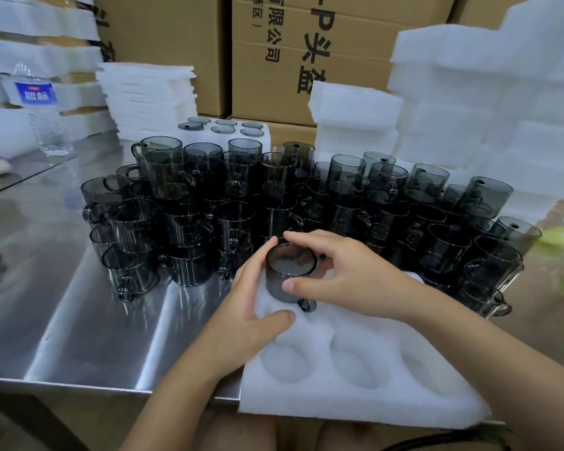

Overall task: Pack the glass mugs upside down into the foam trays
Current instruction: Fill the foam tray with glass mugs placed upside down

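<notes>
1. Upper left: stacked white foam slabs (30, 50), soft and matte. In front of them a clear plastic water bottle (41, 109) with a blue label, text too blurred to read.
2. Left and lower left: brushed steel bench (62, 288), shiny and streaked with reflections.
3. Centre-left back: a stack of thin foam sheets (147, 96). Just beside it is a filled foam tray (264, 138) with round mug bases showing.
4. Centre: a crowded cluster of smoky grey glass mugs (235, 190), cylindrical, with loop handles.
5. Lower centre: left hand (251, 297), fingers laid along the held mug (290, 275)'s left wall, thumb pressing the foam.
6. The held mug looks base-up and sits in the upper-left pocket of the near foam tray (355, 385), which has oval pockets.
7. Right hand (345, 278) pinches the mug, thumb on the front wall, finger over the far rim.
8. Top centre: brown cardboard boxes (349, 43) with black Chinese print, "有限公司" readable.
9. Right: tall foam tray stacks (485, 109).
</notes>
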`<state>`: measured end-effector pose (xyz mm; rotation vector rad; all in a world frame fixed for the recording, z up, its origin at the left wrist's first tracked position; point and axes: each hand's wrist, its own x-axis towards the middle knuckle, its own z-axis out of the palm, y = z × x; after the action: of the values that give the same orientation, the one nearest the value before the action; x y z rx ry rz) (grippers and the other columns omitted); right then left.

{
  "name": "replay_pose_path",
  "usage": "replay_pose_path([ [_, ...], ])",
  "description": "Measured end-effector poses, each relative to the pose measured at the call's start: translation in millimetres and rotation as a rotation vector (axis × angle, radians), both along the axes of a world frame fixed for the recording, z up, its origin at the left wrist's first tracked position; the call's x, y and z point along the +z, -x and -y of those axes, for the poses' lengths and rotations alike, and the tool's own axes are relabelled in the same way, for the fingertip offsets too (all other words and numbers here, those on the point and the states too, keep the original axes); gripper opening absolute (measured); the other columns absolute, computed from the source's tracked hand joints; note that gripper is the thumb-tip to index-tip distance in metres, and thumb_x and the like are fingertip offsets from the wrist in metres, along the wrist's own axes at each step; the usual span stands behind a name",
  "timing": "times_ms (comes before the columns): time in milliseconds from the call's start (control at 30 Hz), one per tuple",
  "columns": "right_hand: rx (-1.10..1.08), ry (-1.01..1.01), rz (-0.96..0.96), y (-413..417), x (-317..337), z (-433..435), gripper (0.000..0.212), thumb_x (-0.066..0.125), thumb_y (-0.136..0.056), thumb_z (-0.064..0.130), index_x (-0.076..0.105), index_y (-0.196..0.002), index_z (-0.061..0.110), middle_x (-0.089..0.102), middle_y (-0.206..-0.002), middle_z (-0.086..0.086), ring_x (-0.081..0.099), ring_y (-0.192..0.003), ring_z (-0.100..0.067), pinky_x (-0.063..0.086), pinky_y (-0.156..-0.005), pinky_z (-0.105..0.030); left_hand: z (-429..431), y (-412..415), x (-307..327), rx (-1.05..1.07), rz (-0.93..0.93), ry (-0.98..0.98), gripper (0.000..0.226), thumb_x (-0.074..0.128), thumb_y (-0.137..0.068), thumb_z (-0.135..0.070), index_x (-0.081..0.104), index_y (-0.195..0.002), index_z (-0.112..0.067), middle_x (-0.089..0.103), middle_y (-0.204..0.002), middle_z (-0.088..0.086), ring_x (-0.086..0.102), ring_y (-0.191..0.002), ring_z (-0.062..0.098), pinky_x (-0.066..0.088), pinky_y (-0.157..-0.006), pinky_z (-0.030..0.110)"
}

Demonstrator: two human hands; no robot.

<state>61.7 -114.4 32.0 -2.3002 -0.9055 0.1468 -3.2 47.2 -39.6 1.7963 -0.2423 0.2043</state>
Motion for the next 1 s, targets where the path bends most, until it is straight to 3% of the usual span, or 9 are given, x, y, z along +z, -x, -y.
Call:
replay_pose_path([
  [133, 0.039, 0.009, 0.005, -1.5, -3.1, 1.2, 0.06, 0.076, -0.074, 0.039, 0.053, -0.13, 0.037, 0.055, -0.113, 0.023, 0.051, -0.095, 0.009, 0.042, -0.083, -0.009, -0.4, -0.8, -0.7, 0.007, 0.01, -0.003, 0.083, 0.059, -0.063, -0.041, 0.026, -0.139, -0.046, 0.03, -0.147, -0.025, 0.025, -0.137, -0.008, 0.028, -0.114, 0.03],
  [300, 0.053, 0.035, -0.021, -6.2, -12.6, 7.8, 0.061, 0.075, -0.074, 0.045, 0.05, -0.13, 0.043, 0.045, -0.114, 0.024, 0.038, -0.114, 0.006, 0.029, -0.088, -0.012, -0.4, -0.4, -0.4, 0.002, 0.004, -0.003, 0.081, 0.06, -0.064, -0.041, 0.028, -0.139, -0.046, 0.03, -0.148, -0.023, 0.026, -0.138, -0.005, 0.029, -0.115, 0.035],
  [400, 0.064, 0.087, -0.025, -8.4, -15.1, 11.4, 0.064, 0.072, -0.073, 0.052, 0.048, -0.133, 0.046, 0.041, -0.108, 0.022, 0.032, -0.113, 0.002, 0.026, -0.094, -0.017, -0.4, 0.0, -1.4, 0.002, -0.016, 0.001, 0.076, 0.062, -0.07, -0.032, 0.031, -0.137, -0.048, 0.028, -0.151, -0.019, 0.022, -0.14, -0.003, 0.026, -0.116, 0.037],
  [500, 0.086, 0.143, 0.022, -8.1, -15.0, 11.0, 0.056, 0.068, -0.071, 0.06, 0.041, -0.119, 0.067, 0.039, -0.104, 0.022, 0.032, -0.109, -0.003, 0.027, -0.102, -0.024, 0.2, 0.0, -2.2, 0.012, -0.016, -0.011, 0.072, 0.057, -0.064, -0.041, 0.035, -0.131, -0.055, 0.023, -0.151, -0.023, 0.012, -0.136, -0.017, 0.024, -0.108, 0.014],
  [567, 0.102, 0.15, 0.018, -7.5, -12.4, 10.2, 0.052, 0.065, -0.068, 0.064, 0.037, -0.11, 0.072, 0.04, -0.104, 0.023, 0.032, -0.109, -0.003, 0.025, -0.103, -0.025, 0.2, -0.1, -2.5, 0.013, -0.011, -0.016, 0.072, 0.053, -0.061, -0.048, 0.037, -0.131, -0.054, 0.023, -0.149, -0.026, 0.009, -0.135, -0.02, 0.022, -0.101, 0.007],
  [733, 0.059, 0.074, -0.038, -7.2, -8.5, 11.6, 0.046, 0.071, -0.067, 0.054, 0.052, -0.109, 0.059, 0.048, -0.108, 0.019, 0.037, -0.115, -0.005, 0.027, -0.102, -0.02, 0.5, -2.2, -3.5, 0.005, 0.014, -0.005, 0.054, 0.05, -0.076, -0.03, 0.043, -0.124, -0.053, 0.028, -0.122, -0.059, 0.01, -0.128, -0.028, 0.019, -0.093, -0.005],
  [833, 0.054, 0.2, 0.081, -4.2, -8.1, 9.7, 0.047, 0.07, -0.074, 0.053, 0.06, -0.119, 0.044, 0.043, -0.107, 0.016, 0.036, -0.109, -0.01, 0.027, -0.101, -0.024, 1.0, -4.4, -4.0, 0.012, 0.033, -0.031, 0.051, 0.047, -0.077, -0.027, 0.046, -0.124, -0.045, 0.035, -0.127, -0.05, 0.013, -0.13, -0.025, 0.015, -0.092, -0.008],
  [900, 0.076, 0.339, 0.118, -4.5, -0.8, 9.1, 0.049, 0.062, -0.075, 0.062, 0.06, -0.12, 0.043, 0.041, -0.107, 0.018, 0.035, -0.105, -0.008, 0.025, -0.098, -0.026, 1.0, -5.5, -4.5, 0.013, 0.036, -0.028, 0.05, 0.045, -0.077, -0.026, 0.047, -0.124, -0.044, 0.037, -0.13, -0.045, 0.014, -0.131, -0.023, 0.015, -0.095, -0.007],
  [1000, 0.063, 0.338, 0.059, -9.1, 21.1, 3.4, 0.042, 0.058, -0.075, 0.065, 0.073, -0.1, 0.034, 0.057, -0.1, 0.012, 0.053, -0.09, -0.009, 0.04, -0.081, -0.026, 0.7, -5.5, -5.3, -0.005, 0.036, -0.012, 0.049, 0.045, -0.078, -0.023, 0.048, -0.121, -0.047, 0.039, -0.128, -0.046, 0.014, -0.132, -0.022, 0.015, -0.098, -0.005],
])
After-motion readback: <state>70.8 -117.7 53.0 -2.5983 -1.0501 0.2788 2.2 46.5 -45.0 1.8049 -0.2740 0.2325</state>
